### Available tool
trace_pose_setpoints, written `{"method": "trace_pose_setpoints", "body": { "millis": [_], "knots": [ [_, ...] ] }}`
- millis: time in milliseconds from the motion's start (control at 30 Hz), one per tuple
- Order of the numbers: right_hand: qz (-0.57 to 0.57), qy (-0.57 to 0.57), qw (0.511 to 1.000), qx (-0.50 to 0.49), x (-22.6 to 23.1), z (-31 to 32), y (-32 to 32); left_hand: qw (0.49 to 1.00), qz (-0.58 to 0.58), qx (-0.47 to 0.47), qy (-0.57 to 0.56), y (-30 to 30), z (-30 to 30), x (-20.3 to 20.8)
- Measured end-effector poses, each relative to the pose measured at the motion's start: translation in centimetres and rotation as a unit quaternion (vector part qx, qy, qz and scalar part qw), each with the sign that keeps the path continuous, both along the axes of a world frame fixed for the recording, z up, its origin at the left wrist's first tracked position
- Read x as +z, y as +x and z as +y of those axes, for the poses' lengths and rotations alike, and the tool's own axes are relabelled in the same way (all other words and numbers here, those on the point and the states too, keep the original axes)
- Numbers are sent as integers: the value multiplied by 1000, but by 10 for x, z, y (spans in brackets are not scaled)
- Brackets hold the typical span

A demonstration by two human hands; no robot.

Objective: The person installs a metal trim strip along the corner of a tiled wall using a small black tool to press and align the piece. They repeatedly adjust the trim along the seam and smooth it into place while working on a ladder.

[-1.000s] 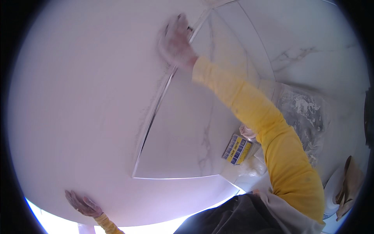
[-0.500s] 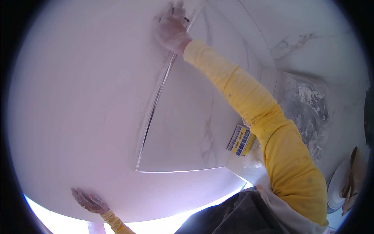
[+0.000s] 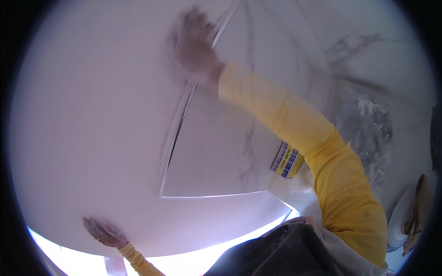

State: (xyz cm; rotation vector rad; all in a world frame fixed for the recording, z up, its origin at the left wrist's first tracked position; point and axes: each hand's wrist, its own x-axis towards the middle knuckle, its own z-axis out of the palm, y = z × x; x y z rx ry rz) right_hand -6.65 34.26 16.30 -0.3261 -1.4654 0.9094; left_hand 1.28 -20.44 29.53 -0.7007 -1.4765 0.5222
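My right hand [image 3: 195,48], dusted white and smeared by motion, is at a smooth white panel [image 3: 92,115] beside a shiny metal trim strip [image 3: 177,131]. A small dark bit shows by its fingers, but the blur hides whether the hand grips anything. The strip borders a grey-veined, marble-patterned panel [image 3: 216,152]; my yellow-sleeved right arm crosses over that panel. A rough, smudged line runs along the white side of the strip. At the lower left, my left hand [image 3: 106,233] rests against the white panel near its bright edge, fingers stretched out, holding nothing I can see.
A yellow and blue box [image 3: 287,161] lies beyond the marble-patterned panel, partly behind my right sleeve. Farther right is a clear plastic bag [image 3: 368,119] with grey and white contents. A round white object [image 3: 398,225] and a brown piece [image 3: 416,216] sit at the right rim.
My right hand has shifted slightly down and left along the trim strip and is now more blurred. My left hand stays in nearly the same place.
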Motion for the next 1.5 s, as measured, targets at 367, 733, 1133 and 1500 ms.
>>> {"method": "trace_pose_setpoints", "body": {
  "millis": [367,733,1133,1500],
  "knots": [
    [-323,166,932,14,14,17,19,1000,-16,8,-5,-1,7,0],
    [-157,119,977,81,10,18,5,1000,-12,-9,-5,-11,15,2],
    [39,20,991,129,-15,-127,39,999,10,-16,-34,-14,29,16],
    [40,82,993,77,-17,-162,34,995,-11,-91,-27,-5,8,5]
  ]
}}
